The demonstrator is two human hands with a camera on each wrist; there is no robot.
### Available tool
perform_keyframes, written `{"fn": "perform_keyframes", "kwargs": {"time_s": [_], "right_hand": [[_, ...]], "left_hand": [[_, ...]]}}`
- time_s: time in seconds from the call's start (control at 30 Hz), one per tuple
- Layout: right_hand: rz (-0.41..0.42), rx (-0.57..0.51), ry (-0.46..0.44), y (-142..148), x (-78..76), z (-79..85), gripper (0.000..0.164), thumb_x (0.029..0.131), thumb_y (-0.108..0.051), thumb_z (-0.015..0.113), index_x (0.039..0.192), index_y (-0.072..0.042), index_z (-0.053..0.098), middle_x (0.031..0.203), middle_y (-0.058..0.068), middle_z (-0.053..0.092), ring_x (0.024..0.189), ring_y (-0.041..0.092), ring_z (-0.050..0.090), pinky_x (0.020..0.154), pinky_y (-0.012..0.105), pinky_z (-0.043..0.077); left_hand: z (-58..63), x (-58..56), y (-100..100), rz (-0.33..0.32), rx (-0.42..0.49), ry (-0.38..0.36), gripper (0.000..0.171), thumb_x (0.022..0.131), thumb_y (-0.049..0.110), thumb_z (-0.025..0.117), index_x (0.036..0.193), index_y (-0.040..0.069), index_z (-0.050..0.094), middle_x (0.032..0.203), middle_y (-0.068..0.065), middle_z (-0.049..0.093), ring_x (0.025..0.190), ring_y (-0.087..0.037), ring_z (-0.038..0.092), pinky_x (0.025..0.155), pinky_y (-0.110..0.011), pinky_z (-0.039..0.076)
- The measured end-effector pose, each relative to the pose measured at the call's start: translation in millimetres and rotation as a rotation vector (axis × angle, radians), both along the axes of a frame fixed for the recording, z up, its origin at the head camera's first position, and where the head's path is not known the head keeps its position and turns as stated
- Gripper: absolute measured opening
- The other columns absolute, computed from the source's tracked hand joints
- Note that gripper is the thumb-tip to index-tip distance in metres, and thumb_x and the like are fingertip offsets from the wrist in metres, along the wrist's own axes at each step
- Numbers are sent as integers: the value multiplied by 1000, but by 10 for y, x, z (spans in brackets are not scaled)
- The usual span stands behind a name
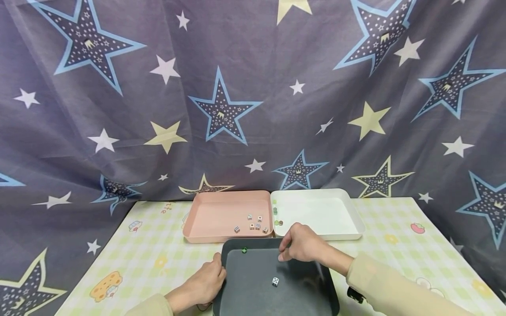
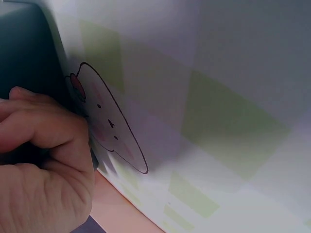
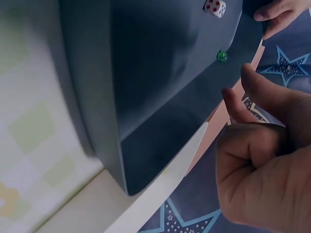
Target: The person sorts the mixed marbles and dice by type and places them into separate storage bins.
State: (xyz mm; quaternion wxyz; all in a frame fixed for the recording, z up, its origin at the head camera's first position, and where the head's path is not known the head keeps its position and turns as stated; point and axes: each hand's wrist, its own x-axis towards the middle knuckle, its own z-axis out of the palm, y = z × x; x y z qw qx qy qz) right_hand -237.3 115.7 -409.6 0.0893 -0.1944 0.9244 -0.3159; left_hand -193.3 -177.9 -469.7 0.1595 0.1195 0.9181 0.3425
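A dark grey tray (image 1: pixel 249 289) lies at the front of the table, holding a white die (image 1: pixel 275 281) and a small green bead-like piece (image 1: pixel 244 250) near its far left corner. My left hand (image 1: pixel 205 281) grips the tray's left rim; in the left wrist view, curled fingers (image 2: pixel 34 121) meet that dark wall. Over the tray's far right part hovers my right hand (image 1: pixel 302 243). In the right wrist view its thumb and forefinger stand apart with nothing visible between them, while the other fingers are bent. The die shows red pips (image 3: pixel 215 8) there.
Behind the grey tray stand a pink tray (image 1: pixel 213 215) with several dice (image 1: pixel 252 226) and a white tray (image 1: pixel 316 210) with several small green pieces (image 1: pixel 275 211) along its left side. A checked cloth (image 1: pixel 166 237) covers the table. A star-patterned curtain (image 1: pixel 253 123) hangs behind.
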Motion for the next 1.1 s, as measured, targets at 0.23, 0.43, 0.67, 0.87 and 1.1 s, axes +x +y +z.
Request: {"fn": "perform_keyframes", "kwargs": {"time_s": [0.23, 0.43, 0.67, 0.87, 1.1], "right_hand": [[36, 17, -39, -38, 76, -4, 19, 71, -11, 98, 76, -13, 80, 78, -7, 73, 73, 12, 62, 66, 34, 56], [95, 0, -60, -47, 127, -38, 19, 70, -10, 97, 73, -16, 79, 76, -7, 73, 71, 11, 64, 63, 35, 56], [150, 31, -96, -51, 147, -98, 18, 71, -15, 97, 72, -19, 79, 81, -10, 74, 75, 8, 65, 65, 34, 58], [131, 57, -107, -97, 194, -93, 21, 71, -15, 98, 69, -19, 77, 75, -12, 71, 69, 9, 63, 61, 33, 56], [127, 109, -86, -146, 238, -113, 24, 71, -15, 97, 66, -21, 74, 66, -14, 66, 63, 9, 59, 55, 30, 52]], "left_hand": [[-83, -37, -30, -29, 42, 20, 13, 109, 7, 39, 109, -5, 45, 67, -7, 53, 43, -10, 53, 35, -29, 46], [-187, -100, -75, -51, 56, 11, 13, 110, 10, 37, 106, 0, 44, 68, -3, 54, 43, -8, 55, 35, -25, 46], [-37, 2, -11, -59, 79, 8, 11, 109, 4, 36, 106, -3, 45, 66, -8, 55, 38, -5, 47, 31, -23, 40], [2, 24, 13, -48, 53, 7, 12, 109, 4, 36, 107, -2, 45, 66, -7, 55, 37, -4, 45, 31, -21, 38], [-2, 20, 10, -47, 53, 2, 11, 109, 4, 36, 107, -2, 45, 65, -9, 55, 36, -4, 45, 31, -23, 39]]}}
